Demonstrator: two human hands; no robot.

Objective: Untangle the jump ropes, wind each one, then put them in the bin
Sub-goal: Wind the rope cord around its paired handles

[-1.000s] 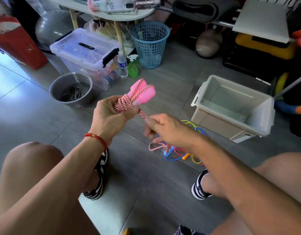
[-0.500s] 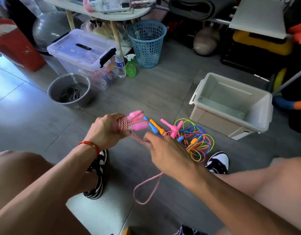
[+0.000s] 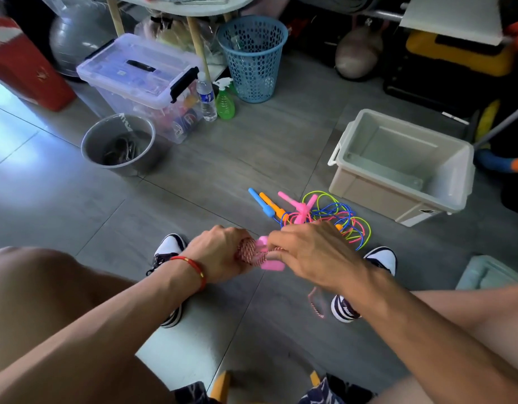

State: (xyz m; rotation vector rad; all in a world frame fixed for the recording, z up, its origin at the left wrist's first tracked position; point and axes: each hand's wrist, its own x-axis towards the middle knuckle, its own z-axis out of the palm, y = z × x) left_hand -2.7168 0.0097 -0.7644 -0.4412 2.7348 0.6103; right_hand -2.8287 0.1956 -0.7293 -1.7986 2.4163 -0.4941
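Looking down past my bare knees, my left hand [image 3: 219, 252] grips a pink-handled jump rope [image 3: 263, 255] with its red-and-white cord wound round the handles, while my right hand [image 3: 313, 255] pinches the cord just beside them; a loose loop of cord [image 3: 316, 304] hangs below my right wrist, blurred. On the grey floor [image 3: 222, 170] beyond my hands lies a tangle of coloured ropes [image 3: 330, 217] with blue, orange and pink handles, near an open beige bin [image 3: 403, 167] that looks empty. Farther back stand a grey bucket [image 3: 120, 144], a clear lidded box [image 3: 141, 80] and a blue mesh basket [image 3: 253, 58].
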